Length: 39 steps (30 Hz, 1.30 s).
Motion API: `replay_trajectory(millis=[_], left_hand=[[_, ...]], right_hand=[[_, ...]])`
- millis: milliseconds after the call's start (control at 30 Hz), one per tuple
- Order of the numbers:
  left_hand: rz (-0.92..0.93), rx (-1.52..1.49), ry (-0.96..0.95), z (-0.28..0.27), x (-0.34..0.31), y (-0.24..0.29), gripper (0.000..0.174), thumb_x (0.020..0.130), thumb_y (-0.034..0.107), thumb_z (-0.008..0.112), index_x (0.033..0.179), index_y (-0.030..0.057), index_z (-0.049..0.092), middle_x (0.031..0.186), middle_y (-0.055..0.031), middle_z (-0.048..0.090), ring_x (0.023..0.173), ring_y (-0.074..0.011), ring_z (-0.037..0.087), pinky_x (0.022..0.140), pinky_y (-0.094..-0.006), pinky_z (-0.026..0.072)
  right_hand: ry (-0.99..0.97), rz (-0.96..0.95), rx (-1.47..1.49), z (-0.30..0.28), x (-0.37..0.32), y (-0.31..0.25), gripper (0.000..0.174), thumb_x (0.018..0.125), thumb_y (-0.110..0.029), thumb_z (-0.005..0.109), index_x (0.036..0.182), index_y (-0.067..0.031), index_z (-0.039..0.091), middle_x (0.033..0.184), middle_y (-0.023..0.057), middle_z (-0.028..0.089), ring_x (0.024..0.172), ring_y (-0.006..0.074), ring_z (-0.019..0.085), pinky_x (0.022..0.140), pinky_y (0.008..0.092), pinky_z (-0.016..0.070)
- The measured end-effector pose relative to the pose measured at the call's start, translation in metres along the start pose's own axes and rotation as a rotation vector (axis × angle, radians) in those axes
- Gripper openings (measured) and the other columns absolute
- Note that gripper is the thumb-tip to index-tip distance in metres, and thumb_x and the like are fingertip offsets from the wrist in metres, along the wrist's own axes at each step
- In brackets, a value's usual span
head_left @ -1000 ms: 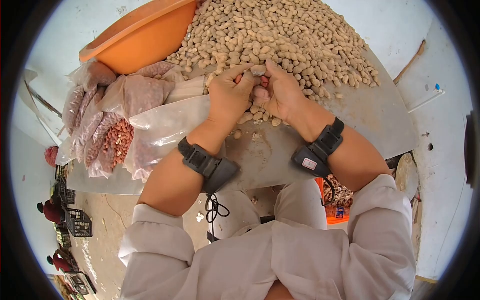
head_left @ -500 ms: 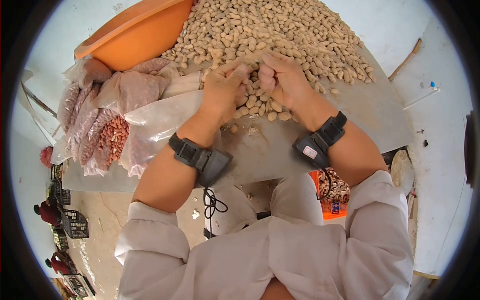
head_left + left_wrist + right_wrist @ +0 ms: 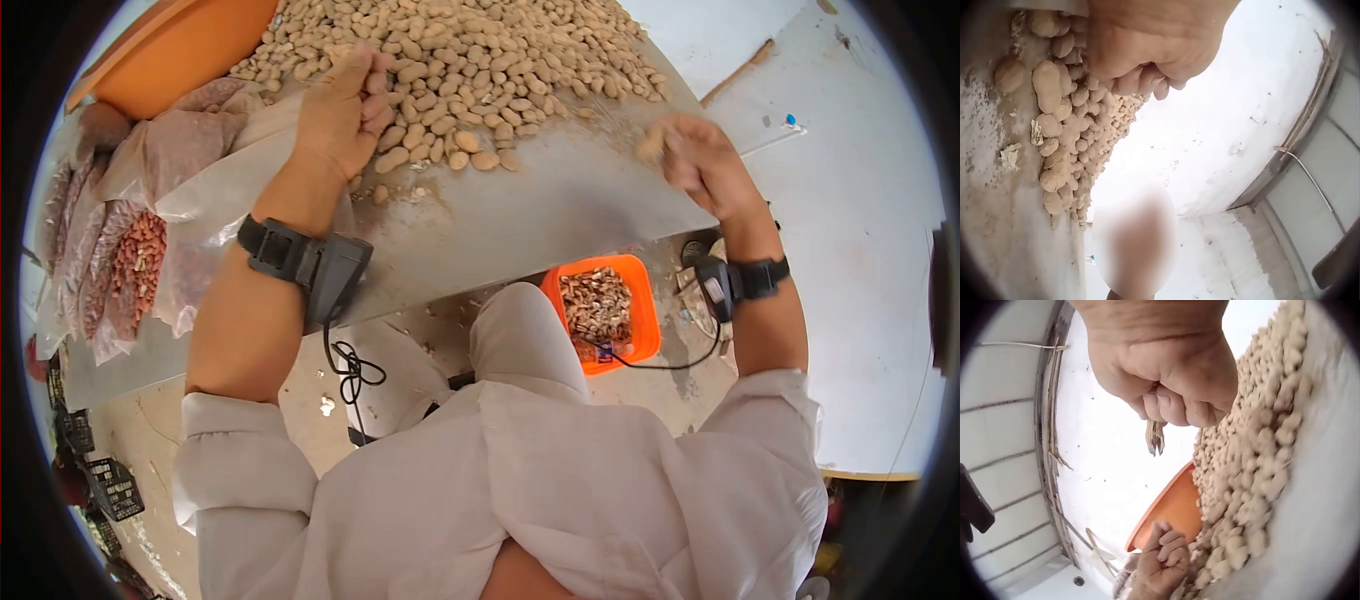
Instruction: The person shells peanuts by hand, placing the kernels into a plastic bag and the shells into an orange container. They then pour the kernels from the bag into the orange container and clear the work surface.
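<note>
My right hand (image 3: 705,165) is out past the right edge of the pile, fingers curled round a peanut shell (image 3: 1155,437) whose split end sticks out below them. In the head view the shell is blurred. At the left side of the peanut pile (image 3: 480,80), my left hand (image 3: 345,115) has its fingers curled in. The right wrist view also shows this left hand (image 3: 1163,562) with the thumb against the bent fingers. I cannot tell whether anything lies in its palm. Loose unshelled peanuts (image 3: 470,150) lie beside it on the metal tabletop (image 3: 480,230).
An orange basin (image 3: 170,60) stands at the far left. Clear plastic bags (image 3: 190,150) of shelled peanuts lie left of my left arm, one showing red kernels (image 3: 140,260). Below the table's right edge an orange bin (image 3: 650,320) holds empty shells (image 3: 597,305).
Both hands were together over the front of the pile, with a red kernel showing. They have parted: the right moved far right with the shell, the left a little left. The view shifted right.
</note>
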<state>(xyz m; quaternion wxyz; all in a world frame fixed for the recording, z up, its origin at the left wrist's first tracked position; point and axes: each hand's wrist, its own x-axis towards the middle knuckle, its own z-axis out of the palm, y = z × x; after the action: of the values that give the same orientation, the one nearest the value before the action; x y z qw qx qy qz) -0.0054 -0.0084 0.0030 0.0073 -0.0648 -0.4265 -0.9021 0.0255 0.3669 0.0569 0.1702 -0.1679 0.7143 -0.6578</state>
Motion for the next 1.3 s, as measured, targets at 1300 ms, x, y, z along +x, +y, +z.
replay_trajectory(millis=[1300], left_hand=[[0.525,1.375,-0.118,0.061,-0.043,0.029,0.029,0.086,0.028,0.053,0.078,0.0019,0.063,0.070,-0.0104,0.061,0.059,-0.0162,0.058,0.054,-0.0331,0.0441]], right_hand=[[0.013,-0.210,1.381,0.244,0.140,0.036,0.038,0.096,-0.031,0.030,0.103,0.0003,0.049,0.102,0.0150,0.055,0.094,0.0258,0.058,0.080,0.0405,0.0505]])
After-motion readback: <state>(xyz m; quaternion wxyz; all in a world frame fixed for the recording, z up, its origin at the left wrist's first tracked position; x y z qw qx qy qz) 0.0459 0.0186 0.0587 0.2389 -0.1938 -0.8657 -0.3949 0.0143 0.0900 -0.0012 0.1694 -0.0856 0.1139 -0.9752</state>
